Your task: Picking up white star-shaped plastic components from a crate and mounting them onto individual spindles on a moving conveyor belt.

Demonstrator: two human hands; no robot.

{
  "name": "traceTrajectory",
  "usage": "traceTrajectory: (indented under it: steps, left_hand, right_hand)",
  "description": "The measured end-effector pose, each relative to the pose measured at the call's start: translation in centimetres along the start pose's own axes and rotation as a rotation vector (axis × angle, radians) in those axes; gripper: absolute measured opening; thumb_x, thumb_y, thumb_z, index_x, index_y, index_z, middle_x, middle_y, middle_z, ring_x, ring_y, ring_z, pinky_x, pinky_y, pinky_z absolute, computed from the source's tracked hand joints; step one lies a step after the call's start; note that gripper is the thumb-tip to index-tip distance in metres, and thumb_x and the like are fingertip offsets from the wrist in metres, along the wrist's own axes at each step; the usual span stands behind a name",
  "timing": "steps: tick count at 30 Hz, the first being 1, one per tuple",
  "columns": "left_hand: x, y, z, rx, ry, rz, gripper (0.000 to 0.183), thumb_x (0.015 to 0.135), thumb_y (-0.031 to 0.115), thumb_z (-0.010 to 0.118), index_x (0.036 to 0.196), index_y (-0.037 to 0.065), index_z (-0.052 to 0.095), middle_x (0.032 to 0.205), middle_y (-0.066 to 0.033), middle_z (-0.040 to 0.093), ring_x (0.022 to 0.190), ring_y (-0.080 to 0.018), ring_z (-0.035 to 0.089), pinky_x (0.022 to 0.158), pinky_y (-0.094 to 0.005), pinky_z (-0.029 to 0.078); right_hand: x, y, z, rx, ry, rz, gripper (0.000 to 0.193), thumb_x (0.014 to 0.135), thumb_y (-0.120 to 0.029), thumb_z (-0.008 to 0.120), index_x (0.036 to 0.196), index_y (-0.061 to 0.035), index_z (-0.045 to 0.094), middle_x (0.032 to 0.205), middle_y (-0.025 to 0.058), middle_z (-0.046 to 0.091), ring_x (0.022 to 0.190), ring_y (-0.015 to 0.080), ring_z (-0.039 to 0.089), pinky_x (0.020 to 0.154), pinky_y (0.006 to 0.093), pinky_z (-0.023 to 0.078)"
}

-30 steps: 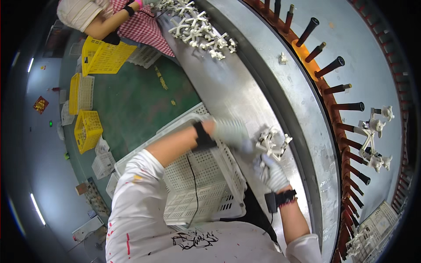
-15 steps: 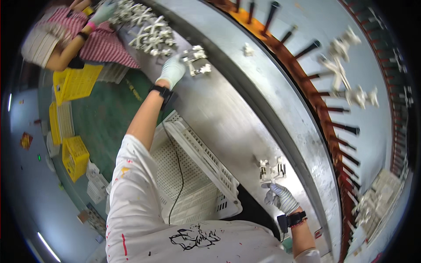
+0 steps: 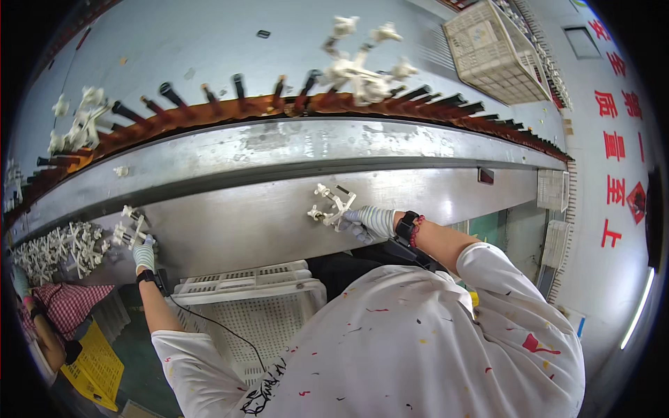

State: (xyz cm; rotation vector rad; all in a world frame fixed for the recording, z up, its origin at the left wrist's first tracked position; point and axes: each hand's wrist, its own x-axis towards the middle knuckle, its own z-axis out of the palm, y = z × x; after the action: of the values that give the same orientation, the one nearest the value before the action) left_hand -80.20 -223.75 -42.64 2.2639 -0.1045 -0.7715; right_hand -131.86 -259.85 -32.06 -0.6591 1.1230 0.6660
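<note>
My left hand (image 3: 144, 256), in a striped glove, reaches out to the left. Its fingers are closed at the near end of a white branched plastic part (image 3: 129, 230), next to a pile of similar white parts (image 3: 59, 249). My right hand (image 3: 373, 221), also gloved, is over the middle of the metal bench (image 3: 237, 216). Its fingers are wrapped round the near edge of another white branched plastic part (image 3: 336, 209), which has knobs on its arms and dark bits between them. The fingertips of both hands are partly hidden.
Beyond the bench runs a rail of dark upright pegs (image 3: 240, 87), with a white branched piece (image 3: 359, 73) on it. A white perforated crate (image 3: 244, 292) stands below the bench edge; a cable crosses it. At far left is a co-worker's arm (image 3: 47, 340) above a yellow crate (image 3: 97, 362).
The view has swung to the right. My right hand, just short of its white part before, now has its fingers on it. My left hand stays at the other part beside the pile.
</note>
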Motion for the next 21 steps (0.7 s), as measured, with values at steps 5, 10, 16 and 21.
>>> traceTrajectory:
  steps: [5,10,16,21]
  left_hand:
    - [-6.3,6.0,5.9,-0.509,-0.257,-0.459,0.012,0.083,0.021,0.054,0.088,0.011,0.048,0.082,-0.0078,0.061,0.069,-0.0233,0.061,0.057,-0.0343,0.052]
    - [-19.3,14.5,14.4,-0.937,-0.757,-0.311,0.02,0.08,0.018,0.061,0.096,0.007,0.055,0.089,-0.0046,0.059,0.081,-0.0163,0.058,0.069,-0.0296,0.049]
    - [-36.0,25.7,28.8,-0.591,-1.023,0.0,0.018,0.079,0.013,0.062,0.094,0.007,0.052,0.083,-0.004,0.057,0.075,-0.0132,0.056,0.07,-0.0273,0.046]
    - [-40.8,36.3,40.9,-0.377,-0.826,0.711,0.016,0.084,0.016,0.054,0.096,0.004,0.054,0.078,-0.0022,0.058,0.077,-0.0124,0.055,0.07,-0.0298,0.044]
  right_hand:
    - [-1.1,2.9,-6.0,0.098,0.0,-0.051,0.031,0.087,-0.034,0.042,0.095,-0.0094,0.059,0.058,-0.0008,0.047,0.053,0.0143,0.05,0.05,0.0284,0.041]
    - [-3.2,6.7,-12.1,0.376,0.083,-0.208,0.028,0.087,-0.031,0.045,0.093,-0.0074,0.057,0.065,0.0015,0.051,0.06,0.017,0.052,0.058,0.0322,0.043]
    - [-7.0,10.4,-19.8,0.571,-0.109,-0.281,0.027,0.089,-0.031,0.045,0.095,-0.0066,0.056,0.069,-0.0002,0.052,0.066,0.0169,0.052,0.064,0.0326,0.044]
    - [-12.0,13.3,-24.6,0.744,-0.044,-0.396,0.029,0.09,-0.03,0.045,0.097,-0.0037,0.054,0.067,-0.0007,0.051,0.067,0.0173,0.053,0.064,0.0319,0.046]
